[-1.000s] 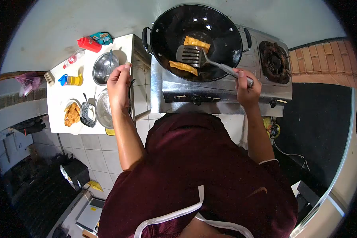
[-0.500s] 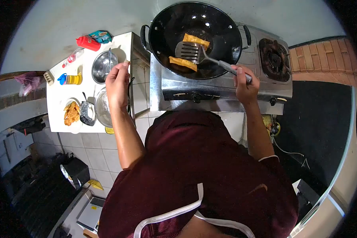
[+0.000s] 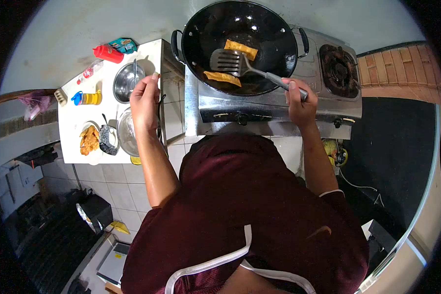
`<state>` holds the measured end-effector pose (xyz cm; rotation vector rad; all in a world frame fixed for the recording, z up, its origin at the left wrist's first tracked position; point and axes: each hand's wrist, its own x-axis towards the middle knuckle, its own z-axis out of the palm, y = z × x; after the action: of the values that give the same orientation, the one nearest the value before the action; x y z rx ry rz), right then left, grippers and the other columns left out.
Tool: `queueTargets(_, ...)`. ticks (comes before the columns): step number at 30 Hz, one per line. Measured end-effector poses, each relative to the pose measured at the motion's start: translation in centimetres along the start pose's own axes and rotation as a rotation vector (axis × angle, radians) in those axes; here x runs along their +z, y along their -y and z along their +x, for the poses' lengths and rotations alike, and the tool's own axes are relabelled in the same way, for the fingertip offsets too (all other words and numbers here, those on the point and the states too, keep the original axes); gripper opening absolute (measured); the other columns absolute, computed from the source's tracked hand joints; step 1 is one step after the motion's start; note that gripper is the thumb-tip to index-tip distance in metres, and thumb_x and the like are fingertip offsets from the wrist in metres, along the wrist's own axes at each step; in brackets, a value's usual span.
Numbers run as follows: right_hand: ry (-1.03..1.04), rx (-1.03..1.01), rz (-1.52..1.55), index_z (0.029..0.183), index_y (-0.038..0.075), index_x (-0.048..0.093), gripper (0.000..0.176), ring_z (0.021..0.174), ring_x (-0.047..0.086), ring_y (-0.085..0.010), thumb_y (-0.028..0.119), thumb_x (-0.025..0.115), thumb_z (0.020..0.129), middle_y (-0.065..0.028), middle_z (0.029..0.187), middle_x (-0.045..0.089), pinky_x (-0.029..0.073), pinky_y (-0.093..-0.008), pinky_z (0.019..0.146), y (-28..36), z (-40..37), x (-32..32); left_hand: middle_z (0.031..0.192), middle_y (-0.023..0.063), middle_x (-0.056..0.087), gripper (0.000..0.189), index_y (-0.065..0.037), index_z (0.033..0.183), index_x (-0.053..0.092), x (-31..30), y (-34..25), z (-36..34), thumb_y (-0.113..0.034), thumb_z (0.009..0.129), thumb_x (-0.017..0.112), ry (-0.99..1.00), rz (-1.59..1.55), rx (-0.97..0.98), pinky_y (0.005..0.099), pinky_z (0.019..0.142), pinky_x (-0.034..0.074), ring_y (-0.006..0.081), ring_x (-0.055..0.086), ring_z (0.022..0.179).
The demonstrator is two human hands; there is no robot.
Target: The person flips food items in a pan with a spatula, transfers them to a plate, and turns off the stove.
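My right hand (image 3: 301, 104) is closed around the grey handle of a slotted spatula (image 3: 254, 70). Its metal head is inside a black wok (image 3: 279, 36), between two golden-brown fried rolls. One roll (image 3: 241, 49) lies on the far side of the head, and the other roll (image 3: 222, 78) on the near side, close against its edge. Near the side table's edge, beside a steel bowl (image 3: 124, 90), my left hand (image 3: 144, 103) is raised with thumb and fingers pinched together. Whatever those fingertips may hold is too small to make out.
The wok stands on a steel gas stove (image 3: 311, 54) with a second burner (image 3: 338, 68) on its right. On the white table (image 3: 69, 142) are a plate of fried food (image 3: 89, 140), a red bottle (image 3: 108, 54), a yellow bottle (image 3: 89, 98) and a second bowl (image 3: 127, 132).
My right hand and the spatula have shifted slightly left. The near roll has slid a little left with the spatula head. My left hand stays almost still.
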<state>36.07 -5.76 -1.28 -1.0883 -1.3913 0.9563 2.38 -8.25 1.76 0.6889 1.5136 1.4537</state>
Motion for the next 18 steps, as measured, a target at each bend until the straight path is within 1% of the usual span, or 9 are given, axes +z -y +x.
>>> queueTargets(2,-0.008,0.006,-0.067,0.090,0.000,0.064,0.019,0.047,0.041,-0.0036,0.013,0.050,0.089,0.0030,0.055,0.047,0.032,-0.0210,0.043,-0.1,0.0,-0.3,0.060,-0.0079,0.042,0.015,-0.004,0.086,0.061,0.1,0.1,0.1,-0.018,0.085,0.061,0.000,0.014,0.020,0.0182,0.048,0.022,0.0020,0.031,0.052)
queueTargets(4,0.006,0.037,0.054,0.090,0.000,0.064,0.019,0.047,0.042,-0.0037,0.013,0.050,0.089,0.0028,0.056,0.048,0.033,-0.0211,0.043,-0.2,-0.1,-0.5,0.060,-0.0078,0.042,0.015,-0.004,0.086,0.061,0.3,0.0,0.1,-0.019,0.085,0.061,-0.012,0.000,0.012,0.0182,0.048,0.022,0.0021,0.031,0.052)
queueTargets(5,0.007,0.040,0.055,0.090,0.000,0.064,0.019,0.047,0.042,-0.0037,0.013,0.050,0.089,0.0028,0.056,0.048,0.033,-0.0211,0.043,-0.3,-0.1,-0.5,0.060,-0.0078,0.042,0.015,-0.004,0.085,0.061,0.2,0.0,0.0,-0.019,0.085,0.061,-0.022,-0.013,0.001,0.0182,0.048,0.023,0.0021,0.032,0.052)
queueTargets(7,-0.014,-0.012,-0.076,0.090,0.000,0.064,0.019,0.047,0.042,-0.0040,0.013,0.050,0.089,0.0028,0.056,0.048,0.033,-0.0212,0.043,-0.6,0.0,-0.6,0.060,-0.0078,0.042,0.015,-0.004,0.085,0.061,0.2,0.1,0.0,-0.019,0.084,0.061,-0.022,0.001,-0.003,0.0182,0.048,0.023,0.0021,0.032,0.053)
queueTargets(8,-0.015,-0.015,-0.077,0.090,0.000,0.064,0.019,0.047,0.042,-0.0040,0.013,0.050,0.089,0.0028,0.056,0.048,0.033,-0.0212,0.043,-0.4,0.1,-0.7,0.060,-0.0077,0.043,0.014,-0.004,0.085,0.061,0.2,0.1,0.0,-0.019,0.084,0.062,-0.025,0.013,-0.004,0.0182,0.048,0.023,0.0021,0.032,0.053)
queueTargets(11,0.006,0.035,0.027,0.090,0.000,0.064,0.019,0.048,0.042,-0.0037,0.013,0.051,0.088,0.0030,0.055,0.047,0.034,-0.0211,0.044,0.1,-0.1,-0.4,0.060,-0.0076,0.043,0.015,-0.005,0.085,0.062,0.2,0.1,0.0,-0.020,0.084,0.062,-0.025,0.006,0.003,0.0180,0.049,0.023,0.0021,0.032,0.053)
queueTargets(13,-0.037,-0.033,-0.101,0.090,0.000,0.064,0.020,0.048,0.042,-0.0042,0.013,0.050,0.089,0.0032,0.055,0.047,0.034,-0.0212,0.044,-0.2,0.0,-0.1,0.060,-0.0075,0.043,0.016,-0.004,0.085,0.062,0.2,0.1,0.0,-0.020,0.084,0.062,-0.028,0.008,-0.001,0.0179,0.049,0.023,0.0022,0.033,0.053)
queueTargets(16,-0.007,-0.023,0.005,0.090,0.000,0.064,0.019,0.048,0.041,-0.0037,0.013,0.050,0.089,0.0032,0.055,0.046,0.034,-0.0210,0.044,0.4,-0.1,-0.2,0.061,-0.0072,0.044,0.017,-0.004,0.086,0.062,0.2,-0.1,0.1,-0.020,0.084,0.063,-0.022,0.011,0.003,0.0177,0.049,0.024,0.0022,0.034,0.053)
queueTargets(18,-0.007,-0.015,-0.038,0.090,0.001,0.064,0.019,0.048,0.042,-0.0038,0.013,0.050,0.089,0.0030,0.055,0.047,0.034,-0.0212,0.044,0.0,-0.1,-0.4,0.061,-0.0070,0.044,0.017,-0.004,0.086,0.062,-0.1,0.0,0.0,-0.021,0.083,0.063,-0.006,0.017,0.005,0.0176,0.049,0.025,0.0023,0.034,0.054)
